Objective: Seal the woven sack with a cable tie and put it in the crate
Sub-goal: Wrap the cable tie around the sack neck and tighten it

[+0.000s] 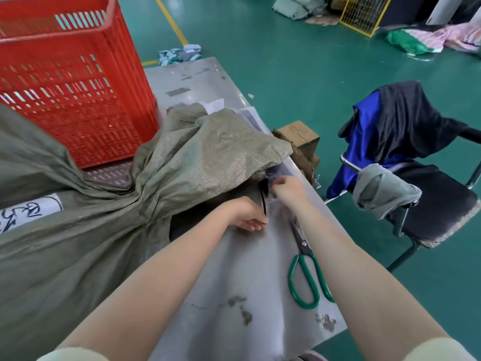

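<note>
A large grey-green woven sack lies on the metal table, its neck bunched near the middle and its loose mouth flap spread to the right. A red slotted crate stands behind it at the table's back left. Just under the flap's edge, my left hand pinches the lower end of a thin black cable tie. My right hand grips a clear plastic packet holding black ties at the tie's upper end.
Green-handled scissors lie on the table between my forearms. A cardboard box sits past the table's right edge. A chair draped with blue and dark cloth stands on the green floor at right. Fabric piles lie far back.
</note>
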A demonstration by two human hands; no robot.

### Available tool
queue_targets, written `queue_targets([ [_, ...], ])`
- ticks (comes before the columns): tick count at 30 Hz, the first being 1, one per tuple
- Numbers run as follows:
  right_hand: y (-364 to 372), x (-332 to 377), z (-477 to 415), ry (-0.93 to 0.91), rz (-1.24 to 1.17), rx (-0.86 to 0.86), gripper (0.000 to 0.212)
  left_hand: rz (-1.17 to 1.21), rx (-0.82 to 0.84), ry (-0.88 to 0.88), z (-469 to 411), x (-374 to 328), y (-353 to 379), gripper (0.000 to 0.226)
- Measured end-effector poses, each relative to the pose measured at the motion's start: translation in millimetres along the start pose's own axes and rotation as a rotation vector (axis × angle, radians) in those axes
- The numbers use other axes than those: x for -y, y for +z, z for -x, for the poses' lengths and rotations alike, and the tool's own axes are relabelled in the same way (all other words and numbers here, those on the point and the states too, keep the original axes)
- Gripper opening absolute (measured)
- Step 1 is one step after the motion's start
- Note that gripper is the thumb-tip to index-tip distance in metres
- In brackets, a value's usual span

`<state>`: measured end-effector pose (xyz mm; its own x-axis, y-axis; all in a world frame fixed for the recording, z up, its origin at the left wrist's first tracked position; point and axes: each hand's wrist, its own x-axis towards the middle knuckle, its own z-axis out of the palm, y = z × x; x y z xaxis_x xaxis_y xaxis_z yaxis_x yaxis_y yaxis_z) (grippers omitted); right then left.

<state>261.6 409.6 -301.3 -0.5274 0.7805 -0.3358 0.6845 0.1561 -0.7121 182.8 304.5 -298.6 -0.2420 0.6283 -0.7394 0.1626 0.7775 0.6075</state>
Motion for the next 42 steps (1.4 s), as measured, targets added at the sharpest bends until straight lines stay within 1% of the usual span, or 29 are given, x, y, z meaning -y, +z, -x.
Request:
queue_targets([
  [2, -1.6, -0.7, 9.1, 0.02, -0.078, -0.097, 0.026, 0.031, -0.018, 0.033, 8.3, 4.9, -2.6, 0.021],
  [4, -0.2, -1.6, 13.9, 0.085, -0.175, -0.101, 0.03, 0.03, -0.017, 0.049, 15.8, 8.3, -4.4, 0.019],
  [5, 2.5, -1.0, 17.2, 0.138, -0.218, -0.065, 0.03, 0.019, -0.004, 0.049, 19.4, 11.3, -4.6, 0.018],
  [7, 10.2, 2.0, 24.8, 0.243, -0.355, 0.074, 0.023, -0.022, 0.056, 0.02, 30.1, 15.7, -4.5, 0.016],
  [10, 23.8, 7.5, 38.1, 0.317, -0.613, 0.273, 0.017, -0.098, 0.169, -0.047, 46.1, 22.7, -3.2, 0.014],
  [12, 29.7, 8.0, 45.9, 0.341, -0.667, 0.353, 0.022, -0.132, 0.205, -0.091, 56.8, 26.8, -2.4, 0.004],
  [13, 31.2, 7.5, 50.2, 0.355, -0.661, 0.399, 0.025, -0.137, 0.201, -0.11, 60.3, 30.6, -2.6, 0.01],
  [14, 31.1, 5.9, 53.9, 0.36, -0.605, 0.457, 0.027, -0.132, 0.169, -0.129, 63.2, 33.6, -2.7, 0.024],
  [15, 30.4, 4.1, 58.4, 0.353, -0.495, 0.527, 0.028, -0.097, 0.128, -0.152, 62.6, 37.3, -3.3, 0.031],
  [17, 28.9, 0.6, 67.1, 0.331, -0.243, 0.667, 0.025, 0.029, 0.019, -0.164, 60.7, 45.0, -3.3, 0.023],
  [18, 28.5, -1.4, 70.8, 0.33, -0.153, 0.717, 0.022, 0.099, -0.026, -0.167, 60.8, 47.5, -2.0, 0.018],
  [19, 29.1, -2.6, 73.6, 0.33, -0.089, 0.758, 0.018, 0.153, -0.06, -0.162, 59.8, 49.4, -0.3, 0.019],
  [21, 32.0, -2.2, 78.1, 0.315, 0.022, 0.834, 0.011, 0.204, -0.11, -0.115, 57.9, 51.8, 4.0, 0.02],
  [22, 34.1, -1.2, 81.3, 0.304, 0.073, 0.87, 0.009, 0.213, -0.133, -0.087, 57.8, 53.4, 6.7, 0.016],
  [25, 38.9, 5.0, 88.6, 0.301, 0.179, 0.976, 0.011, 0.256, -0.191, -0.015, 56.9, 58.2, 11.4, 0.005],
  [26, 39.8, 5.9, 90.2, 0.294, 0.198, 0.99, 0.012, 0.273, -0.199, -0.002, 57.1, 59.7, 10.7, 0.005],
  [28, 40.9, 4.5, 90.3, 0.27, 0.142, 0.951, 0.02, 0.295, -0.218, -0.001, 59.5, 63.3, 7.9, 0.015],
  [29, 41.8, 2.7, 87.4, 0.265, 0.021, 0.881, 0.025, 0.289, -0.23, -0.005, 61.9, 64.4, 6.7, 0.018],
  [30, 44.2, 2.8, 85.7, 0.27, -0.141, 0.784, 0.025, 0.273, -0.232, -0.015, 67.8, 67.6, 5.2, 0.02],
  [32, 49.1, 5.6, 84.1, 0.253, -0.464, 0.537, 0.016, 0.237, -0.173, -0.043, 77.8, 71.1, 3.2, 0.02],
  [33, 52.3, 9.4, 84.2, 0.222, -0.548, 0.445, 0.013, 0.212, -0.143, -0.059, 81.5, 73.3, 2.0, 0.019],
  [34, 55.5, 15.0, 85.0, 0.191, -0.589, 0.396, 0.012, 0.171, -0.136, -0.078, 85.7, 73.9, 0.9, 0.018],
  [35, 60.0, 21.7, 86.8, 0.163, -0.623, 0.382, 0.016, 0.128, -0.163, -0.093, 89.5, 74.3, -1.2, 0.017],
  [36, 65.1, 26.6, 87.5, 0.165, -0.639, 0.387, 0.024, 0.043, -0.235, -0.088, 92.9, 72.8, -3.4, 0.015],
  [37, 68.9, 30.1, 88.8, 0.201, -0.662, 0.406, 0.03, -0.093, -0.342, -0.057, 97.9, 68.8, -5.1, 0.011],
  [38, 73.9, 31.1, 87.5, 0.222, -0.614, 0.439, 0.033, -0.23, -0.491, -0.004, 104.1, 64.1, -6.7, 0.014],
  [39, 80.8, 31.9, 87.2, 0.238, -0.511, 0.481, 0.033, -0.332, -0.659, 0.059, 111.0, 60.5, -9.1, 0.019],
  [40, 87.1, 31.4, 85.8, 0.243, -0.37, 0.54, 0.033, -0.361, -0.792, 0.122, 120.3, 54.2, -11.6, 0.021],
  [42, 99.6, 33.2, 86.0, 0.236, -0.191, 0.637, 0.033, -0.378, -0.957, 0.244, 136.7, 44.9, -20.1, 0.02],
])
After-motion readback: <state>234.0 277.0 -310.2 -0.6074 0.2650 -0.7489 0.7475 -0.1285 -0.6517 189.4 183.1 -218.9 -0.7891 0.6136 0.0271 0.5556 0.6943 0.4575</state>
